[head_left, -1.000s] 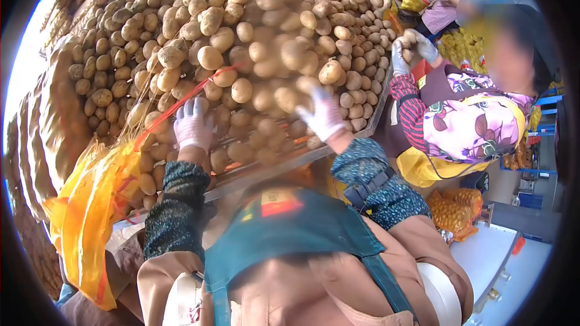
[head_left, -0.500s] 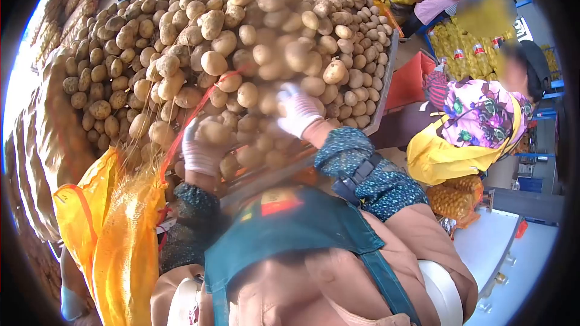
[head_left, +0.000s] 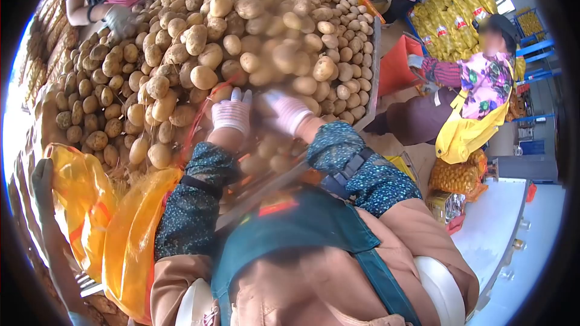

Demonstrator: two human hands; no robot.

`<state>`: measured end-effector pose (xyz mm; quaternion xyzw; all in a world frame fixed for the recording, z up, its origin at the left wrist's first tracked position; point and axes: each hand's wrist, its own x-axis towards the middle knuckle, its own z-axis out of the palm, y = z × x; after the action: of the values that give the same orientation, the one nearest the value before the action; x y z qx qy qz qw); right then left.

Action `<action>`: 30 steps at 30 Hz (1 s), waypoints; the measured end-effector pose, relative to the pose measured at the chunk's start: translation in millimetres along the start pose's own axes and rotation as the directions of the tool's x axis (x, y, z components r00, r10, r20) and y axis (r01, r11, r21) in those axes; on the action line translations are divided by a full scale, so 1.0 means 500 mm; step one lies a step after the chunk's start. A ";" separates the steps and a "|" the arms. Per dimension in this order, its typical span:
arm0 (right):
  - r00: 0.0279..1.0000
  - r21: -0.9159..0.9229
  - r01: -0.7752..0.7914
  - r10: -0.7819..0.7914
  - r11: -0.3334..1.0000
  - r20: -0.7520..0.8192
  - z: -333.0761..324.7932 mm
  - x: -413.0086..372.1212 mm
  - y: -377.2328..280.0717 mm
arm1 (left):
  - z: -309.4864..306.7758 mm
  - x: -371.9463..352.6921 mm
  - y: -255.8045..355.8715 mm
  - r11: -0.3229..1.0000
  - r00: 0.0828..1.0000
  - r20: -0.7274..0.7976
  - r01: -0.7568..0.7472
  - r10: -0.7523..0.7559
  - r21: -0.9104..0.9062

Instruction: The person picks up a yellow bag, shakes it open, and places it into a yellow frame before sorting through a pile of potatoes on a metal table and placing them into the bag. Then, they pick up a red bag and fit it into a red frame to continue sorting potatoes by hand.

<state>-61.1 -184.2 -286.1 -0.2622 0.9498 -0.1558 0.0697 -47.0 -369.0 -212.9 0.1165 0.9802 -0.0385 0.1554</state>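
- Near left: orange mesh bag (head_left: 130,235), beside the potato heap.
- Centre: gloved left hand (head_left: 231,115), fingers extended over potatoes (head_left: 204,77), near the red string (head_left: 202,111); gloved right hand (head_left: 289,113) just beside it, blurred, grip unclear.
- Far left: another person's gloved hand (head_left: 119,21) at the potatoes.
- Far right: stacked yellow mesh sacks (head_left: 453,15).

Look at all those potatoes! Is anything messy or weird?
A red string trails over the potatoes beside the left hand, which looks odd among them. The picture's middle is blurry, so I can't check there.
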 end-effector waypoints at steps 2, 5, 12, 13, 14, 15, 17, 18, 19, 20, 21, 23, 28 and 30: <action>0.972 0.331 -0.230 0.229 0.915 0.042 -0.070 -0.046 -0.016 | -0.008 -0.003 -0.003 1.000 0.998 0.054 -0.029 0.029 0.003; 0.939 0.907 -0.167 0.343 0.387 0.026 -0.049 -0.090 0.033 | -0.014 -0.031 -0.019 0.961 0.986 -0.137 -0.125 0.093 -0.249; 0.945 0.709 -0.167 0.093 -0.685 0.312 -0.135 -0.206 0.001 | -0.046 -0.109 0.035 -0.677 0.968 0.056 0.213 0.245 -0.704; 0.956 0.715 -0.143 0.091 -0.684 0.278 -0.148 -0.216 -0.010 | -0.037 -0.108 0.047 -0.808 0.943 0.073 0.316 0.324 -0.497; 0.964 0.750 -0.117 0.108 -0.651 0.244 -0.155 -0.224 -0.017 | -0.033 -0.118 0.068 -0.832 0.940 0.032 0.316 0.340 -0.456; 0.970 0.782 -0.089 0.126 -0.617 0.209 -0.156 -0.234 -0.018 | -0.014 -0.109 0.078 -0.844 0.923 0.019 0.359 0.384 -0.398; 0.961 0.744 -0.111 0.120 -0.659 0.250 -0.148 -0.263 -0.003 | 0.010 -0.096 0.100 -0.843 0.899 0.020 0.419 0.438 -0.337; 0.952 0.743 -0.096 0.156 -0.662 0.262 -0.147 -0.281 -0.002 | 0.014 -0.094 0.117 -0.834 0.891 0.036 0.438 0.453 -0.335; 0.943 0.743 -0.082 0.191 -0.664 0.274 -0.151 -0.298 -0.003 | 0.003 -0.099 0.141 -0.824 0.881 0.055 0.459 0.469 -0.332; 0.927 0.765 -0.051 0.254 -0.643 0.276 -0.158 -0.307 -0.007 | -0.015 -0.115 0.168 -0.820 0.881 0.086 0.465 0.465 -0.332; 0.920 0.756 -0.036 0.273 -0.653 0.280 -0.165 -0.326 0.002 | -0.028 -0.121 0.198 -0.799 0.874 0.115 0.479 0.471 -0.363; 0.922 0.708 -0.009 0.268 -0.707 0.280 -0.177 -0.370 0.022 | -0.043 -0.126 0.241 -0.756 0.866 0.175 0.495 0.468 -0.429; 0.884 0.569 0.075 0.318 -0.819 0.342 -0.199 -0.529 0.082 | 0.002 -0.115 0.362 -0.701 0.749 0.105 0.653 0.654 -0.288; 0.768 0.621 0.141 0.481 -0.771 0.423 -0.189 -0.624 0.103 | 0.002 -0.127 0.417 -0.648 0.740 0.277 0.672 0.613 -0.360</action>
<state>160.0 44.4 -198.5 0.2913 0.2250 -0.9199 0.1351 62.3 -180.8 -202.1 -0.1922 0.2070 0.8273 0.4855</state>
